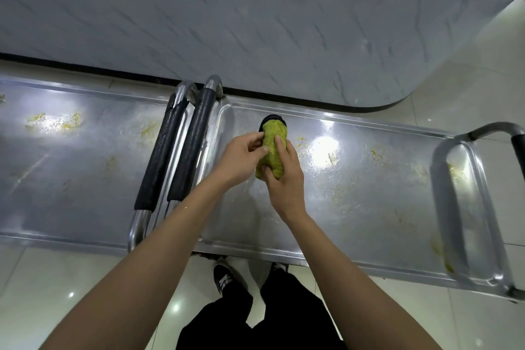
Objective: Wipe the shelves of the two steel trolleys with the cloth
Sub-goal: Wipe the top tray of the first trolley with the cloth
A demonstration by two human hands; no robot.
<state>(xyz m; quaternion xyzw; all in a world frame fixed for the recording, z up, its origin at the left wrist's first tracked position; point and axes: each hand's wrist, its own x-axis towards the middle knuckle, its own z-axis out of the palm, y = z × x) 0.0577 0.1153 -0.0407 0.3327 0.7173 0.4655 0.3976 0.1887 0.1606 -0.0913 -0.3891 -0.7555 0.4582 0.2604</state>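
Two steel trolleys stand side by side below me, the left trolley (71, 179) and the right trolley (369, 207), their top shelves smeared with yellowish residue. A green-yellow cloth (273, 136), bunched into a roll with a dark edge at its far end, is held above the right trolley's shelf near its left end. My right hand (284, 179) grips the cloth from the right and below. My left hand (241, 156) pinches its left side with the fingertips.
Black foam-padded handles (176, 150) of both trolleys meet between the shelves. Another handle (494, 133) rises at the far right. A marble-patterned counter wall (255, 8) runs behind the trolleys. My feet (227, 278) stand on the glossy tiled floor at the near edge.
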